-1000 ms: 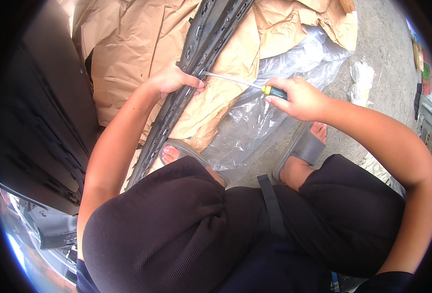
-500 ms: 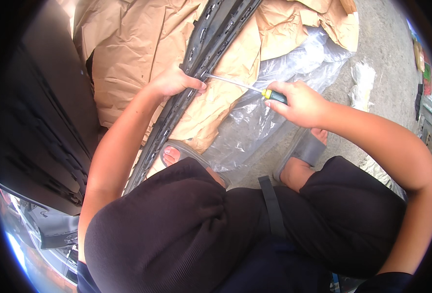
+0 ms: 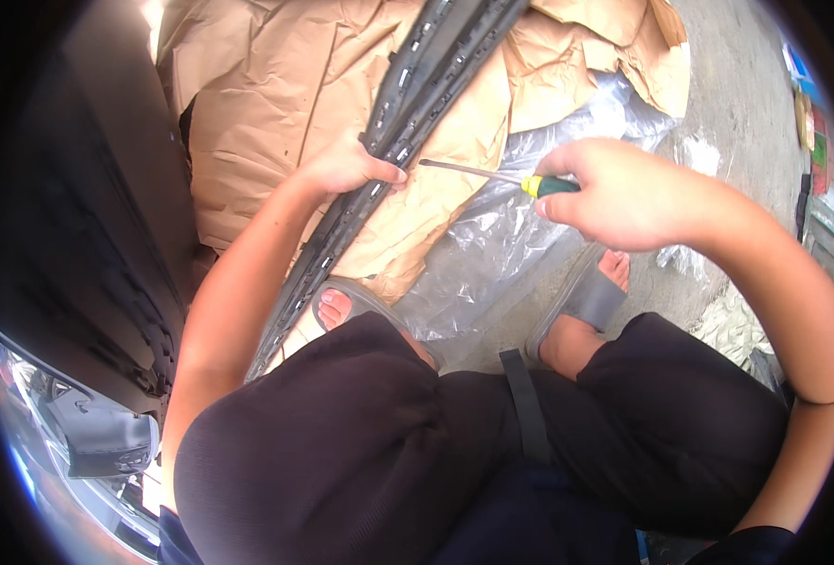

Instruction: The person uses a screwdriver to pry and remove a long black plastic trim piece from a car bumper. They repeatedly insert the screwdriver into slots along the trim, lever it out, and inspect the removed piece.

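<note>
A long black plastic trim strip (image 3: 407, 141) with a row of clips and slots runs from the top middle down beside my left leg. My left hand (image 3: 351, 171) is closed around its edge, the thumb laid across the front face. In my right hand (image 3: 615, 193) is a screwdriver (image 3: 539, 185) with a green and yellow handle and a slim metal shaft. Its tip points left and stands a little apart from the strip, just right of my left thumb. The fingers under the strip are partly hidden.
Crumpled brown paper (image 3: 257, 122) lies beneath the strip, with clear plastic sheeting (image 3: 492, 245) to its right over the concrete floor (image 3: 732, 104). A large dark panel (image 3: 87, 207) rises at the left. My sandalled feet (image 3: 586, 292) are close by, and stacked items line the far right.
The screwdriver tip has come off the strip and drawn back to the right, with my right hand moving the same way. My left hand keeps its grip on the strip.
</note>
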Available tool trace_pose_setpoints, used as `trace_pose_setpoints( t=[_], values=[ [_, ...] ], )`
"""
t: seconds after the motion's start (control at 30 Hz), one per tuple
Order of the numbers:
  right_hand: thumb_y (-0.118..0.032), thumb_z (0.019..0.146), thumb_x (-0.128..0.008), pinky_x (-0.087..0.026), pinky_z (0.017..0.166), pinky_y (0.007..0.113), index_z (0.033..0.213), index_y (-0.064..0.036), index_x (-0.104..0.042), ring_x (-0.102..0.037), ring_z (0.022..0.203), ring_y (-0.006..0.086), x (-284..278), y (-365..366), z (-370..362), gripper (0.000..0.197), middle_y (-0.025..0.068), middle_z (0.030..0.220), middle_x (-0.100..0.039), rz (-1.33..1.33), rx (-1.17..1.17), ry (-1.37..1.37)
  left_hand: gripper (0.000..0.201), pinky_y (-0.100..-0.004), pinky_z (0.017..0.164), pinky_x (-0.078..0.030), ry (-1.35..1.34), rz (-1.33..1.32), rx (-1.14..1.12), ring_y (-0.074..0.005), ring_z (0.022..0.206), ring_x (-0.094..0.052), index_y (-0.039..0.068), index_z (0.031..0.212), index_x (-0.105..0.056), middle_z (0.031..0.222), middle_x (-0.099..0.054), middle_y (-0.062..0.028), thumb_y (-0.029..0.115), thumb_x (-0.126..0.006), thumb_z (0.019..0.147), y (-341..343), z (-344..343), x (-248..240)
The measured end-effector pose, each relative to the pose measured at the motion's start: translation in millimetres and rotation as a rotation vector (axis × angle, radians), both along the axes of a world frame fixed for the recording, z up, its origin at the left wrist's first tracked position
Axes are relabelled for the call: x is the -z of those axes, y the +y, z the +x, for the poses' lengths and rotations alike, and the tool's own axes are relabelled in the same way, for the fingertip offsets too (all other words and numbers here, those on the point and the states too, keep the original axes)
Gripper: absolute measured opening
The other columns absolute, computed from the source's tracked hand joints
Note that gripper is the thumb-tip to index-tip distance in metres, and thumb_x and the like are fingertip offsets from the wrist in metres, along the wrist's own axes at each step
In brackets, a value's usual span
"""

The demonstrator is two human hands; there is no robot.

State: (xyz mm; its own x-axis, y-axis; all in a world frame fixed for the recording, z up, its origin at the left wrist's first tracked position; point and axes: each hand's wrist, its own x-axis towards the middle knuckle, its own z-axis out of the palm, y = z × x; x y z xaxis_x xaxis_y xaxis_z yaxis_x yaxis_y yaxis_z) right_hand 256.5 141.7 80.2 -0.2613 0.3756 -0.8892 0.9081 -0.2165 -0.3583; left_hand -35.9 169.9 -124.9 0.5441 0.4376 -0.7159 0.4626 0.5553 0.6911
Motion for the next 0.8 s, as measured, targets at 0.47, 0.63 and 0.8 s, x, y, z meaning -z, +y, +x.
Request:
trace_pose_setpoints(
  t=[0.47, 0.63, 0.8],
  values=[
    [-0.021, 0.102, -0.068, -0.058, 0.071, 0.04, 0.135, 0.007, -0.065, -0.071, 0.076, 0.0225, 2, -4, -17, 0.044, 0.0156, 0.087, -0.072, -0.098, 0.147, -0.087, 0.044, -0.037, 0.088, -0.057, 0.235, 0.333, 0.146, -0.0222, 0.09, -0.072, -0.002, 0.113, -0.075, 0.096, -0.076, -0.014, 0.017, -0.09, 0.076, -13, 9, -17],
    [-0.026, 0.1, -0.065, -0.056, 0.084, 0.044, 0.12, 0.0068, -0.072, -0.075, 0.091, 0.0329, -4, 3, -26, 0.039, 0.0224, 0.091, -0.075, -0.066, 0.134, -0.106, 0.039, -0.0359, 0.086, -0.057, 0.199, 0.289, 0.117, -0.0214, 0.088, -0.071, -0.002, 0.106, -0.076, 0.095, -0.077, -0.0124, 0.015, -0.09, 0.074, -8, 2, -6],
    [-0.027, 0.103, -0.066, -0.052, 0.061, 0.036, 0.136, 0.0034, -0.067, -0.063, 0.067, 0.017, -9, 13, -36, 0.044, 0.0077, 0.078, -0.065, -0.179, 0.212, -0.098, 0.03, -0.0325, 0.083, -0.055, 0.129, 0.217, 0.079, -0.0169, 0.081, -0.069, -0.001, 0.098, -0.075, 0.088, -0.077, -0.0084, 0.008, -0.089, 0.073, -5, -3, 9]
  ],
)
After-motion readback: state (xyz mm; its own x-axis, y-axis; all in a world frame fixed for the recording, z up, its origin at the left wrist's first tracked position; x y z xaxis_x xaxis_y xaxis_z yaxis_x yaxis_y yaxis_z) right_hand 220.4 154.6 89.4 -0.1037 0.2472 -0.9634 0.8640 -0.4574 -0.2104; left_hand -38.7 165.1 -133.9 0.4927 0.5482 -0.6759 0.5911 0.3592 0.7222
